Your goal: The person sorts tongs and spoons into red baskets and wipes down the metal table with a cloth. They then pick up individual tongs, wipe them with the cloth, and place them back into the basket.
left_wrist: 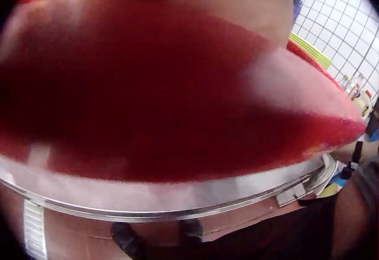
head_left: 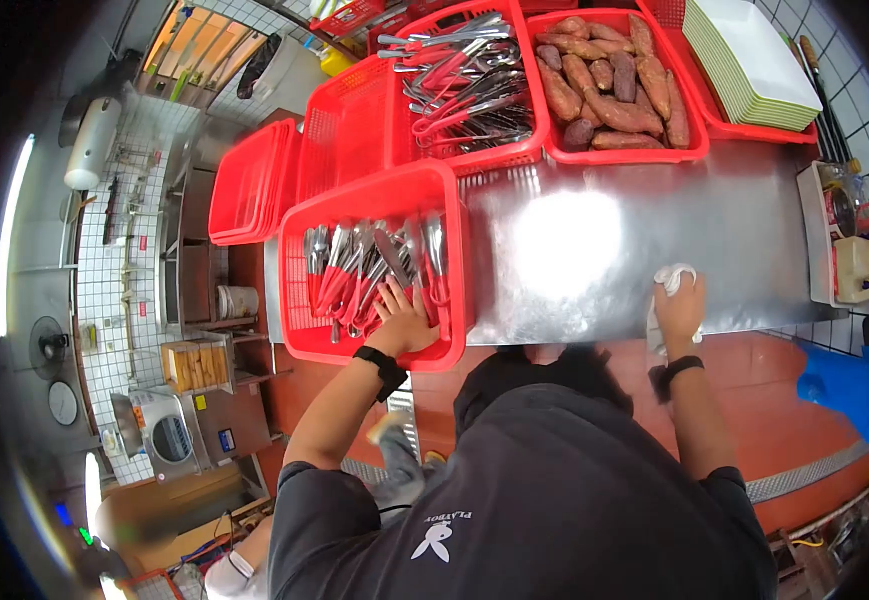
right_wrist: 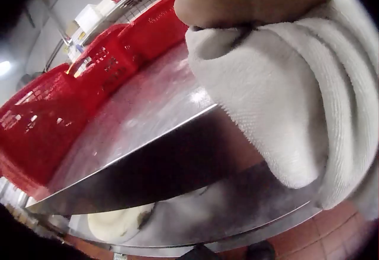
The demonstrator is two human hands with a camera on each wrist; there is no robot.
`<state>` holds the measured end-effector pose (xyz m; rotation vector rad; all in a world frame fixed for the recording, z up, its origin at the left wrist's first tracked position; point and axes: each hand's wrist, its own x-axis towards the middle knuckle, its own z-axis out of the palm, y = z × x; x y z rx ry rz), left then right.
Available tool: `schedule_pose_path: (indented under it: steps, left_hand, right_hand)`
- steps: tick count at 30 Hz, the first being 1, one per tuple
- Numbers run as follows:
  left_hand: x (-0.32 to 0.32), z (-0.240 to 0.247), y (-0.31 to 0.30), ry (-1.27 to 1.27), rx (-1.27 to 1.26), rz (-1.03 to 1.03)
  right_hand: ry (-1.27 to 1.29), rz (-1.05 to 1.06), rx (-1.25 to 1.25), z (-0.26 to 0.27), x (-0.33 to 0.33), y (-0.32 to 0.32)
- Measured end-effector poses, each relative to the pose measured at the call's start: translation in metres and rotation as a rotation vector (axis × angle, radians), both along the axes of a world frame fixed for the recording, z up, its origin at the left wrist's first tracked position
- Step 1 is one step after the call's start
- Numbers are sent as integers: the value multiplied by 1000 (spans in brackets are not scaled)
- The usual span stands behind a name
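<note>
My left hand (head_left: pixel 406 320) reaches over the near rim of a red plastic basket (head_left: pixel 299 335), its fingers extended onto metal utensils (head_left: pixel 339 265), several with red handles. The basket wall (left_wrist: pixel 177 106) fills most of the left wrist view and hides the fingers there. At the front edge of the steel table (head_left: pixel 734 215), my right hand (head_left: pixel 681 305) grips a white cloth (head_left: pixel 674 275). Folds of that cloth (right_wrist: pixel 266 94) hang below the hand in the right wrist view.
Behind stand a red basket of red-handled tongs (head_left: pixel 469 90), a red basket of sweet potatoes (head_left: pixel 609 85) and stacked white trays (head_left: pixel 754 60). Stacked red baskets (head_left: pixel 249 185) are at left. A white bin of bottles (head_left: pixel 839 235) sits at the table's right end.
</note>
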<state>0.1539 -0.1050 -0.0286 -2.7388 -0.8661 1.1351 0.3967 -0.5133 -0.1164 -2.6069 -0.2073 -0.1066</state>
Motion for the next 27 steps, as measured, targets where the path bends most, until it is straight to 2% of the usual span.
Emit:
schedule_pose_path:
  steps: [3,5,6,8,9,10,12,13,14,16,17,18,19,20,21,23,24,27]
  left_hand:
    - [0,14,1,-48,-41,-5]
    - [1,44,4,-137,-210,-38]
    - [3,63,7,-161,-212,-44]
    - [5,104,14,-329,-356,59]
    - [1,113,18,-373,-236,41]
    - [-9,115,25,-394,-238,41]
    - [-32,116,40,-651,-20,-74]
    - [-36,127,41,-640,-71,-15]
    - [-49,110,55,-657,-79,-11]
    - [-79,55,81,-866,-382,198]
    - [-84,50,78,-802,-387,213]
    - [-90,42,71,-812,-400,215]
    - [-96,34,62,-830,-264,128]
    - [-100,28,56,-842,-124,45]
    - [-98,35,50,-823,-111,60]
    - [-103,32,57,-867,-145,73]
    - [-103,28,58,-912,-171,80]
    - [-103,31,56,-904,-170,102]
  right_hand:
    - [4,36,18,3,1,-2]
    - [-34,48,20,1,1,-8]
    - [-11,60,42,1,0,-12]
    - [-12,69,61,0,-5,-20]
    - [14,49,104,-1,-10,-25]
    - [42,32,146,0,-15,-27]
    - [51,-12,163,-1,-28,-30]
    - [81,-62,180,-2,-37,-33]
    - [64,-59,172,-6,-45,-35]
    - [44,-104,233,-17,-64,-42]
    - [28,-107,222,-18,-77,-43]
    - [51,-164,319,-20,-91,-41]
    - [78,-217,419,-21,-106,-41]
    - [228,-220,215,-25,-119,-44]
    - [374,-224,6,-33,-136,-55]
    - [815,106,-334,-192,-163,-148]
    - [922,167,-327,-201,-190,-164]
    - [1010,145,-46,-190,-272,-174]
